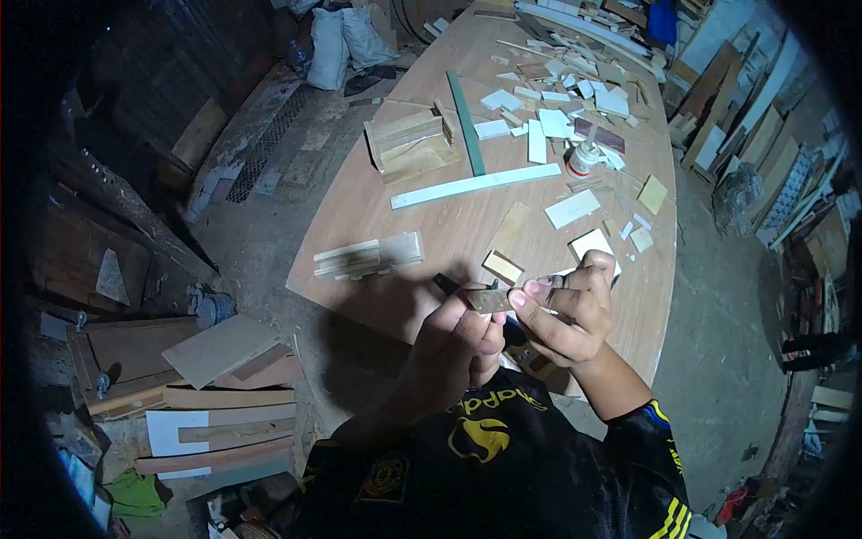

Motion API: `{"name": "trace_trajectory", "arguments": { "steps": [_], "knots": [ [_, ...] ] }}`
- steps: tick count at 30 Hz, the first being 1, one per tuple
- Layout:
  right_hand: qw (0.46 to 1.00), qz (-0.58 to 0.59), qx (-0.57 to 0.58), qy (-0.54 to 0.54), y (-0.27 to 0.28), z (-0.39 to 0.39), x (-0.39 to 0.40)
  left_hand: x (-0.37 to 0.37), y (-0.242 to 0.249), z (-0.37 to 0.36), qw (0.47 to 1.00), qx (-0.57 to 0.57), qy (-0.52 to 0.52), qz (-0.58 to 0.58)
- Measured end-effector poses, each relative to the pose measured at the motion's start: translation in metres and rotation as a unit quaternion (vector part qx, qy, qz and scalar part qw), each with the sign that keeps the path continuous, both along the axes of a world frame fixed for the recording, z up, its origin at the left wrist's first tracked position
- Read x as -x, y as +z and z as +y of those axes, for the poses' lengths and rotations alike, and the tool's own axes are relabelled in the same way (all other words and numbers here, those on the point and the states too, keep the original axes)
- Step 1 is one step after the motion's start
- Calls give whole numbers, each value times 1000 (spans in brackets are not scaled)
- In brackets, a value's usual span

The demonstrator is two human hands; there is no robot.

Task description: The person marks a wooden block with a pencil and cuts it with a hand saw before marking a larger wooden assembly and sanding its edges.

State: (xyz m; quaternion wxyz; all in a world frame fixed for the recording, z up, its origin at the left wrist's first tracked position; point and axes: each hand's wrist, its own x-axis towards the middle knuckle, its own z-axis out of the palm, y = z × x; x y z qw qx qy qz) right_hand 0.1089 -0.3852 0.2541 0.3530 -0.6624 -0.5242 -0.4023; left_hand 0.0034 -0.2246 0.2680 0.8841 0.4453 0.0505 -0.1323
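Both hands are raised in front of the chest, above the near edge of the table. A small flat brownish piece [488,301] spans the gap between them. My left hand [453,337] is closed round its left end, and a dark object [444,284] sticks out beside those fingers. My right hand [570,314] pinches the piece's right end between thumb and fingers. Just beyond the hands lies a small framed wooden block [503,267]. A pale board [591,244] is partly hidden behind my right hand.
On the table [359,216] are a wooden box [413,144], a green strip [465,121], a long pale strip [476,186], a glue bottle [584,157] and several offcuts. Boards [220,350] lie at the lower left; planks lean at the right.
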Motion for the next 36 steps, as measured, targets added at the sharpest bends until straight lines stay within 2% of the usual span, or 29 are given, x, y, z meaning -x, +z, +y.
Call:
{"name": "trace_trajectory", "arguments": {
  "steps": [8, 10, 13, 15, 16, 17, 19, 23, 25, 29, 31, 36],
  "knots": [
    [1000, -15, 3, 6, 1, 0, -2, -1, -3, -2, 999, 19, 9, -31],
    [999, -30, 17, -3, 2, -1, -2, -1, 0, -4, 998, -34, 36, -43],
    [999, -38, 7, -18, -3, 4, -6, -4, -4, 0, 999, -24, 18, 16],
    [999, -22, 11, -25, -3, 8, -14, -2, -4, -5, 999, -32, 22, 2],
    [997, 1, 20, -72, -7, 9, -26, -2, -3, -8, 999, -41, 27, -12],
    [992, 25, 29, -120, -10, 9, -33, 3, 7, -10, 999, -32, -15, 18],
    [993, 52, 18, -105, -9, 6, -35, 1, 4, -6, 998, 16, -62, 0],
    [996, 21, -73, -49, -3, 3, -17, -11, -6, 1, 998, -8, -45, -31],
    [998, 8, -55, -41, 1, -2, -12, -8, 6, -5, 998, 21, 55, -37],
    [999, -9, -39, -22, 4, -1, -10, -6, -1, -3, 998, -21, 65, -13],
    [1000, -11, -13, 4, 5, -1, -9, -5, -4, -3, 993, -67, 66, -75],
    [1000, -2, -4, 9, 4, 2, -6, -3, -3, -4, 995, -43, 81, -45]
  ]
}}
